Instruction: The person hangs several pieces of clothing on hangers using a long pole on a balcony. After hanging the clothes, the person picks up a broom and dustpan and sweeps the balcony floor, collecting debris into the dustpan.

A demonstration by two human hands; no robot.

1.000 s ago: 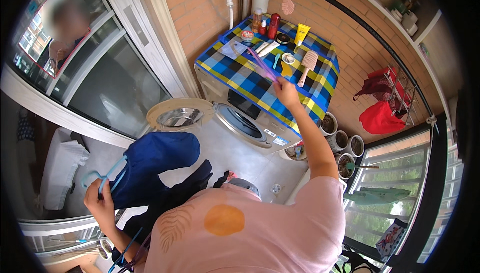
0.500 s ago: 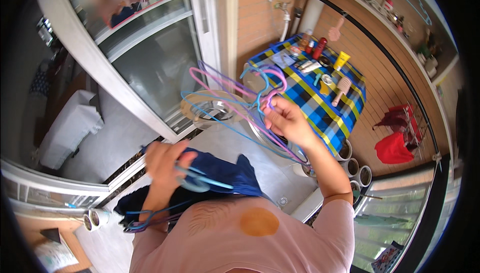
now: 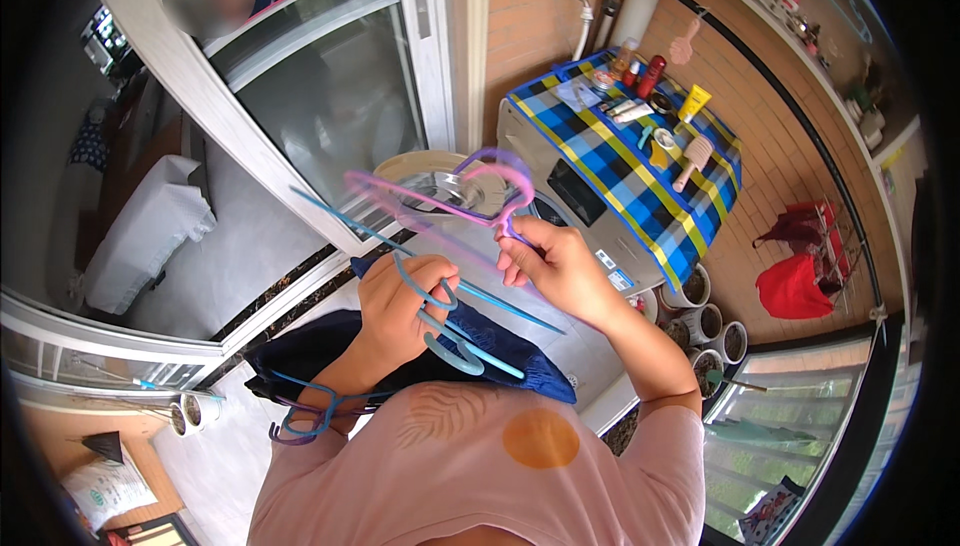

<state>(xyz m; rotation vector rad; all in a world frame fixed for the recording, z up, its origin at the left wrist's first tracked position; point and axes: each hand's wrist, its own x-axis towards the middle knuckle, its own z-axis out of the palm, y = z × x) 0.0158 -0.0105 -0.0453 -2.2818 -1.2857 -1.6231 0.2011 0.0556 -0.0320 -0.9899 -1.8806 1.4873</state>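
My left hand (image 3: 405, 308) is closed around blue clothes hangers (image 3: 485, 298); one long blue bar crosses in front of it, and a lighter hook pokes out below. Beneath that hand hangs dark blue clothing (image 3: 500, 351), against my chest. Over my left forearm more hangers (image 3: 310, 411), blue and purple, are looped. To the right, my right hand (image 3: 548, 264) pinches the necks of pink and purple clothes hangers (image 3: 440, 206), whose far ends are blurred. A gap separates the two hands. How the clothing is held is partly hidden.
Ahead right, a checked cloth (image 3: 640, 171) covers an appliance and carries bottles, tubes and a hairbrush (image 3: 692, 164). A round stool-like top (image 3: 395, 168) stands beyond my hands. Plant pots (image 3: 704, 323) line the right; a sliding glass door (image 3: 330, 86) is at left. A black rail (image 3: 760, 56) curves overhead.
A blue hanger has passed from my right hand's bunch to my left hand. My left hand has moved right and up; my right hand has come slightly lower, keeping the pink and purple hangers.
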